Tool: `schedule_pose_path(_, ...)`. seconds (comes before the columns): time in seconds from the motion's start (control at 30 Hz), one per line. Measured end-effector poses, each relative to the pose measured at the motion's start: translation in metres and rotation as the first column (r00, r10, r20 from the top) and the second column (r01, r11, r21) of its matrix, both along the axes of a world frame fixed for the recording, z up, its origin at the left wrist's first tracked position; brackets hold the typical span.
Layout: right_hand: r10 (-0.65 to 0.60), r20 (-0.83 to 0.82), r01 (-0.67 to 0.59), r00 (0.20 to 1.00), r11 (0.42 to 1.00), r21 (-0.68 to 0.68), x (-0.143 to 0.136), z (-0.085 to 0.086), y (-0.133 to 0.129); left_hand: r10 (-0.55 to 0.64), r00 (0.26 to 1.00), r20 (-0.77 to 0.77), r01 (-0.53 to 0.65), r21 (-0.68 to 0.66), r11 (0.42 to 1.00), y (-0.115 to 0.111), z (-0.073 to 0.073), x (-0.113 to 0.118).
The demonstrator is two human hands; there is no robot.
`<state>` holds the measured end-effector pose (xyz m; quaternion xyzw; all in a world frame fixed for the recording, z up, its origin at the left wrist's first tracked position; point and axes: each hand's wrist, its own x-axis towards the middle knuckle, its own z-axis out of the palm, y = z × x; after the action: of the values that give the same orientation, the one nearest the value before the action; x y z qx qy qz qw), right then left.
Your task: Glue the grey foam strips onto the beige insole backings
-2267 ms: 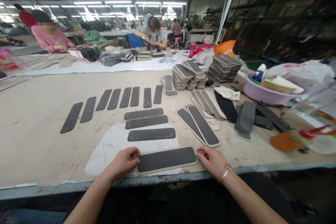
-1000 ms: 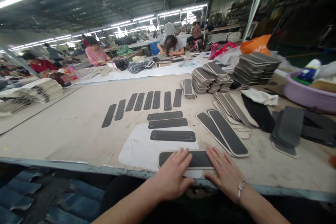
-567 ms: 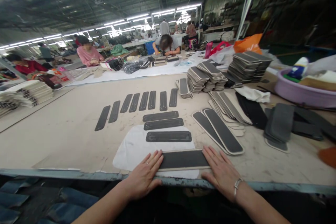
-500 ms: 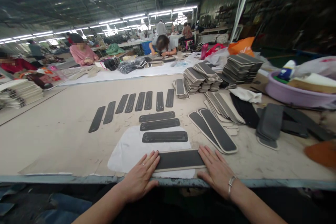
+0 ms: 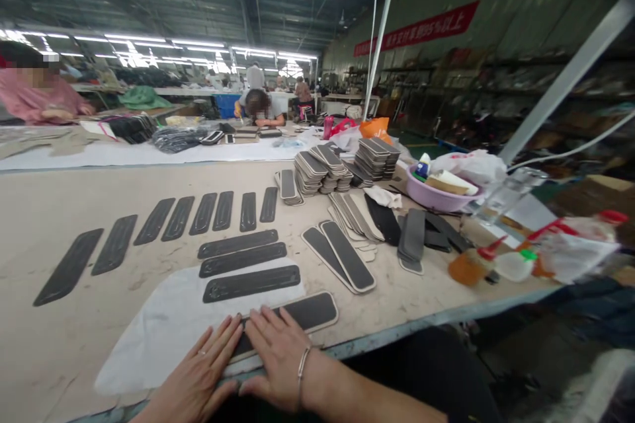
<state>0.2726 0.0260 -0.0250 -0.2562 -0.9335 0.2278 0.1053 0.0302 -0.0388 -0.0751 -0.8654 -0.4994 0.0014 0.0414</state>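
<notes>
Head view: pale-edged panel point(image 5: 313, 312) along table point(image 5: 417, 307) front.
Left hand point(image 5: 201, 370): fingers straight, flat at panel's left end.
Right hand point(image 5: 278, 350): fingers extended, flat on panel.

A lilac basin point(image 5: 439, 203) (a blue-and-white bottle point(image 5: 423, 165) inside) stands right of an orange bag point(image 5: 376, 129); a red banner point(image 5: 430, 25) hangs high behind.

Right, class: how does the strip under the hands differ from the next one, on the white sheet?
The near strip has a pale border; the next strip shows none. The near strip is partly covered by the left hand and right hand; the next strip is uncovered. The near strip's visible face looks plain; the next strip has glossy streaks. Both are long, dark and round-cornered.
</notes>
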Motion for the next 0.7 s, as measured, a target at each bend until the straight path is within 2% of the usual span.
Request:
schedule_pose_path(0.07,0.03,0.005,-0.03,1.0,0.999,-0.019,-0.01,-0.007,-0.009,-0.002,1.0,-0.009,0.002,0.002,1.0,0.0,0.002,0.001)
schedule_pose_path(0.13,0.001,0.04,0.0,0.999,0.999,-0.041,-0.002,-0.015,-0.007,0.001,1.0,0.004,-0.001,-0.006,1.0,-0.001,0.007,0.002)
schedule_pose_path(0.27,-0.141,0.174,0.155,0.975,0.986,-0.069,0.047,-0.026,0.019,0.013,0.999,0.048,-0.012,-0.023,1.0,-0.001,0.014,0.004)
schedule_pose_path(0.4,-0.287,0.28,0.306,0.916,0.952,-0.025,0.087,-0.027,0.041,0.01,0.998,0.07,-0.012,0.031,0.999,0.0,0.014,0.005)
schedule_pose_path(0.47,-0.316,0.273,0.332,0.909,0.943,-0.015,0.09,-0.025,0.046,-0.004,0.997,0.076,-0.003,0.084,0.996,0.001,0.013,0.006)
schedule_pose_path(0.6,-0.405,0.153,0.406,0.901,0.914,0.027,0.079,-0.02,0.055,-0.029,0.998,0.055,0.018,0.187,0.982,0.003,0.013,0.008)
schedule_pose_path(0.7,-0.411,0.134,0.409,0.902,0.911,0.044,0.074,-0.014,0.064,-0.044,0.999,0.029,0.037,0.219,0.975,0.005,0.015,0.009)
